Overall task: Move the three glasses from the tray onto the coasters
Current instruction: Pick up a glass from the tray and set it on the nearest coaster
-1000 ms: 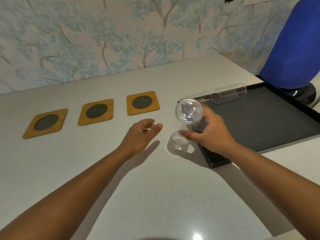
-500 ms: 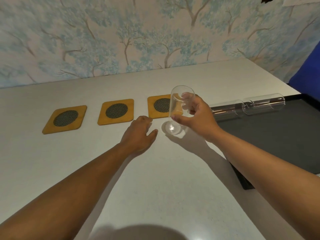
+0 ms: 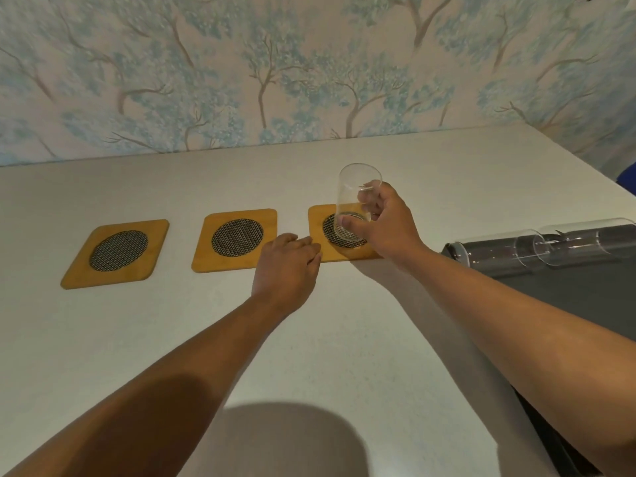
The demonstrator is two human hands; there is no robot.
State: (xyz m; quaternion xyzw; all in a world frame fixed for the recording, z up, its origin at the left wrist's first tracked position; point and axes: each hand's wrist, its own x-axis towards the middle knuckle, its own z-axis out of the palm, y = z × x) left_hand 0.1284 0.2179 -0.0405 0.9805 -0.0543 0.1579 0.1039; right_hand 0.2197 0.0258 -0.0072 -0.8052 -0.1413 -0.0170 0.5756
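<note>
Right hand (image 3: 382, 225) grips an upright clear glass (image 3: 358, 197), thumb on the near side low on the wall, fingers wrapped around the right side and seen partly through the glass. Base of the glass sits over the dark mesh disc of the right coaster (image 3: 339, 235); contact between base and mesh cannot be confirmed, since the thumb and the glass wall cover that spot. The hand also covers the coaster's right edge. Left hand (image 3: 287, 266) lies palm down on the white table (image 3: 309, 356), holding nothing, fingers loosely curled, fingertips at the near-left corner of the same coaster; touching or just short is unclear. Middle coaster (image 3: 235, 239) and left coaster (image 3: 117, 253) are bare, in 1 row with the first, spaced apart. To the right, 2 more glasses (image 3: 550, 244) lie on their sides, end to end, along the far edge of the black tray (image 3: 568, 290); their outlines overlap and are hard to separate. The tray is cut off by the right frame edge and partly covered by the right forearm. Tree-patterned wallpaper (image 3: 275, 74) backs the table. A dark rounded shadow falls on the near table.
</note>
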